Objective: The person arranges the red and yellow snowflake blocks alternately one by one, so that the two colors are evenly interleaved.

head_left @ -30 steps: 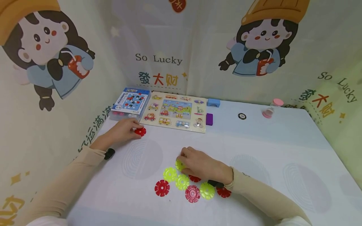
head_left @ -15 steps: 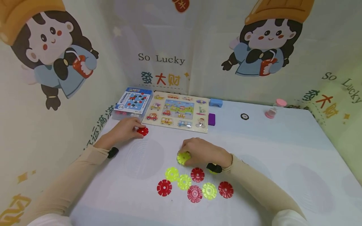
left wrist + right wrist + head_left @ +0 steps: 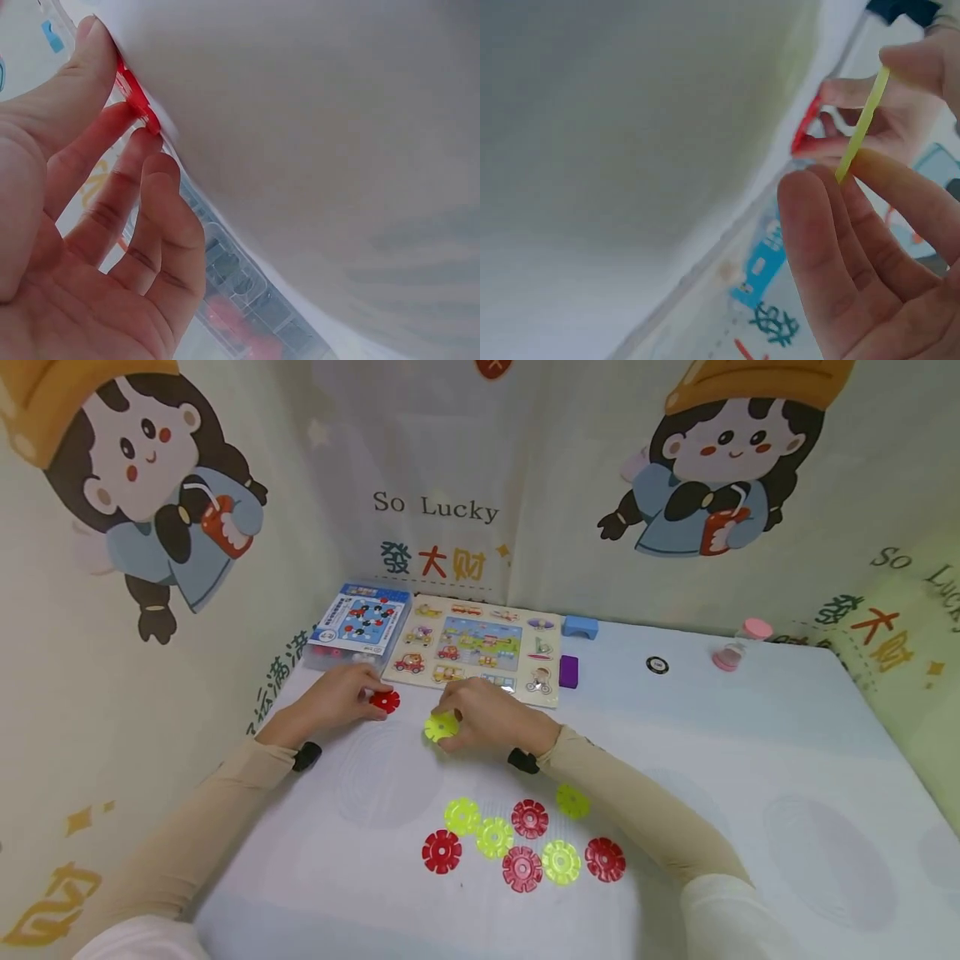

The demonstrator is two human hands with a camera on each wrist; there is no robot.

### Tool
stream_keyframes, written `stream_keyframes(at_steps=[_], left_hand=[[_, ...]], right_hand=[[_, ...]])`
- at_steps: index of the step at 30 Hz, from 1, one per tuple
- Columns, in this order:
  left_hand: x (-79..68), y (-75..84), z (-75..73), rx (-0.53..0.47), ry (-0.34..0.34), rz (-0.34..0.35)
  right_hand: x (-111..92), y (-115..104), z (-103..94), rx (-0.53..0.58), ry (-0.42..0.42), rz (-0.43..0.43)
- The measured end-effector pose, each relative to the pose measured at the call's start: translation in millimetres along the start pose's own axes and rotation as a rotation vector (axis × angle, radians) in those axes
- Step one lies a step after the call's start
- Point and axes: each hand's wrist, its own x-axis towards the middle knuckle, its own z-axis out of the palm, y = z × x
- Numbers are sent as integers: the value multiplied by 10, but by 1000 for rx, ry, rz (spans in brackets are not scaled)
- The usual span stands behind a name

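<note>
My left hand holds a red notched interlocking disc between thumb and fingertips, beside the plastic case. In the left wrist view this red disc shows edge-on, low over the white surface. Just to the right, my right hand pinches a yellow notched disc by its rim. Seen from the right wrist, the yellow disc stands on edge between thumb and fingers, in front of the left hand. Several loose discs lie nearer the front, among them a red disc and a yellow disc.
A clear case with a blue printed cover stands at the back left. Touching its side is a wooden picture puzzle. Further right are a blue arch block, a purple block, a black-and-white chip and a pink sand timer.
My right hand has lifted the yellow disc from the loose group and carried it left and back, close to the left hand. The left hand keeps its hold on the red disc.
</note>
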Motion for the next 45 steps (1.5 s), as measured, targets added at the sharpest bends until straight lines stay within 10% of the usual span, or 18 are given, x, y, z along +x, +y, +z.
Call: stream_keyframes(at_steps=[8,27,34,45], left_hand=[[37,10,-9,25,7,21],[42,41,-53,27,-25,-10],[29,35,-27,36,-20,-2],[120,319,14,105,-56,108]], right_hand=[[494,45,145,-45,-31,116],[596,-4,147,-73,-149,212],[255,-138,66,-42,-104,140],[-802,-914,209,-134,-287,-274]])
